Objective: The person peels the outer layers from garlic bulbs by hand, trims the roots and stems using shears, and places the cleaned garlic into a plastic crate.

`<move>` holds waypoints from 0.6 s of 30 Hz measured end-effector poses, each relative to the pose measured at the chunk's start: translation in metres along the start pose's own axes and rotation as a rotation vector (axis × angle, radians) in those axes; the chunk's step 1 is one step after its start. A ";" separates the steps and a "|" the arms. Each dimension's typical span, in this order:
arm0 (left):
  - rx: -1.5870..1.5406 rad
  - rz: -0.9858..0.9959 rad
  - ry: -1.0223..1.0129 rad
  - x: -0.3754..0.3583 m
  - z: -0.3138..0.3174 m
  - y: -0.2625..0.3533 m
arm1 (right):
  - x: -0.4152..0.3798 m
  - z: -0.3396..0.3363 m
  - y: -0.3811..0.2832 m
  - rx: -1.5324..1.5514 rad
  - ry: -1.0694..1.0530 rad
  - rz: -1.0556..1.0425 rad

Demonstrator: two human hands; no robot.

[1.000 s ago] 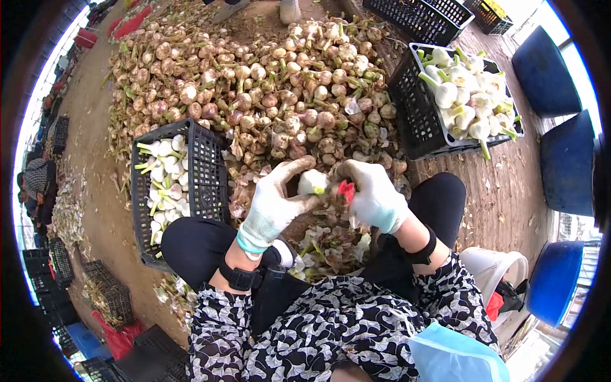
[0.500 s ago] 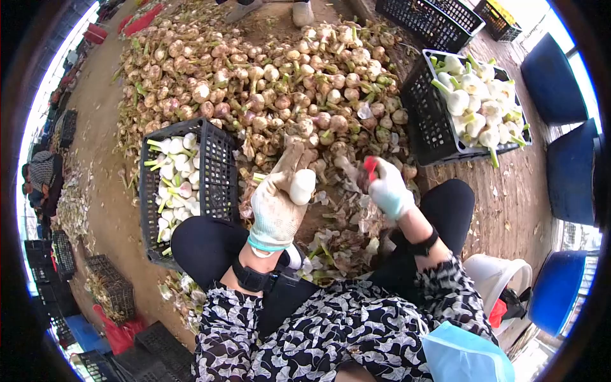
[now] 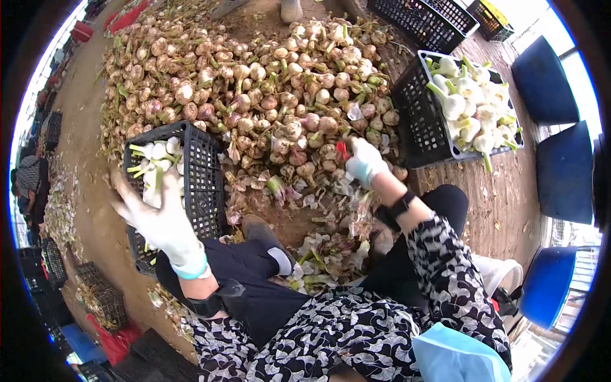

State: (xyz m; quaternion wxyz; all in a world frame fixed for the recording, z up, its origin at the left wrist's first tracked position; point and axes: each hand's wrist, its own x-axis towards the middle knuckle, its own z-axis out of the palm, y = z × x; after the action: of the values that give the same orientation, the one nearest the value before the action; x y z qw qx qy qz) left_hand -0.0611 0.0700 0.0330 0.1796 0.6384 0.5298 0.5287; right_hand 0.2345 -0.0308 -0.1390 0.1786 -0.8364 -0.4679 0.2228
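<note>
My left hand [image 3: 149, 213], in a white glove, is over the near-left black crate [image 3: 207, 175] with its fingers spread. Peeled white garlic bulbs [image 3: 167, 149] with short green stems lie in this crate, and one shows right between the spread fingers. My right hand [image 3: 366, 163], gloved too, is closed around a small red-handled tool [image 3: 342, 151]; its working end is blurred. That hand is at the near edge of a large heap of unpeeled garlic [image 3: 254, 83], brownish and with stalks on.
A second black crate [image 3: 417, 114] heaped with clean garlic stands at the right. Blue barrels [image 3: 563, 169] line the right side, with a white bucket [image 3: 499, 274] near my knee. Garlic skins [image 3: 324, 254] litter the floor between my legs. Another person's foot [image 3: 291, 11] is behind the heap.
My left hand has moved left from the middle to the crate and its fingers have spread from around a white garlic bulb. My right hand has shifted slightly left and up, keeping the red-handled tool.
</note>
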 end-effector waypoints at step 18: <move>-1.016 -1.168 -0.842 -0.055 0.054 0.004 | -0.019 -0.017 -0.058 1.951 -0.398 0.116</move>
State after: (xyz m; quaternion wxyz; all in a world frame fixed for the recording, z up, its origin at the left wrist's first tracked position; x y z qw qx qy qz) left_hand -0.0060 0.0391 -0.0106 0.8638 0.2503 0.3623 0.2450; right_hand 0.1937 -0.0193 -0.0914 0.6949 -0.2924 -0.0600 0.6542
